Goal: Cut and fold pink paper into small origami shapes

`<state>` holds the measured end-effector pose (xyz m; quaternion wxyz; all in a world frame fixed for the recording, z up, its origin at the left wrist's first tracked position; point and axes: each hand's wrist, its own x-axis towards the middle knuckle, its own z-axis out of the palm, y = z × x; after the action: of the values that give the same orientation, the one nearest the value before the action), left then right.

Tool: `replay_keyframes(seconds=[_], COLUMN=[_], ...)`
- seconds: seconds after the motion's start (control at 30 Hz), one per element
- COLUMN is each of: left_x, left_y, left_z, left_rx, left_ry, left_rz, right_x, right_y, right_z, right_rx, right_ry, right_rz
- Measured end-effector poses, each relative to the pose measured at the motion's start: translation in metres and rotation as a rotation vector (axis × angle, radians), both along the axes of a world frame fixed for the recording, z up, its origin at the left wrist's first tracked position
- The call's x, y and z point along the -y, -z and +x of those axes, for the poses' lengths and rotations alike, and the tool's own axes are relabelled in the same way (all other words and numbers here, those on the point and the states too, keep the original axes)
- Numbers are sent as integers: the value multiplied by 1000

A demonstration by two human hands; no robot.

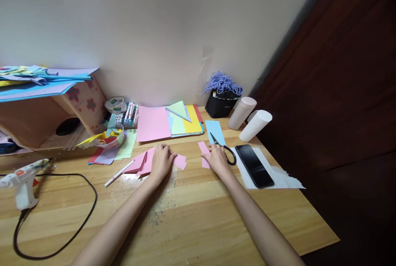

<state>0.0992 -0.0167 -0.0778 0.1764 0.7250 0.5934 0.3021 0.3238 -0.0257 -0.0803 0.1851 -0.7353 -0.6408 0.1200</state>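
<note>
My left hand [162, 161] rests on the table with bent fingers closed on pink paper [150, 158]; folded pink pieces show to its left. A small pink scrap [180, 161] pokes out to the right of its fingertips. My right hand [217, 158] lies low over a pink paper strip [204, 148], its thumb apart from the fingers and touching the paper. Black-handled scissors [230, 155] lie partly under and beside this hand, blades pointing away over a light blue sheet [215, 130]. A white marker [119, 173] lies left of the pink pieces.
A glue gun [23, 183] with a looped black cord sits at left, near a decorated cardboard box [86, 101]. Coloured sheets [153, 123], markers [131, 113] and a black pouch [221, 104] line the wall. Two white rolls [255, 125] and a phone [254, 165] stand right.
</note>
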Motion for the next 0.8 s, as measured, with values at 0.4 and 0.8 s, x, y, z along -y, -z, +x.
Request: replay_keyframes(seconds=[0.4, 0.8], left_x=[3, 22], left_y=[-4, -68], left_z=[2, -72], left_rx=[70, 200], left_ry=[77, 164], left_rz=[-117, -187], right_x=[-6, -16], right_y=[-30, -63], right_z=[0, -118], right_rx=[-449, -1056], right_ry=[-212, -770], right_rz=[-212, -549])
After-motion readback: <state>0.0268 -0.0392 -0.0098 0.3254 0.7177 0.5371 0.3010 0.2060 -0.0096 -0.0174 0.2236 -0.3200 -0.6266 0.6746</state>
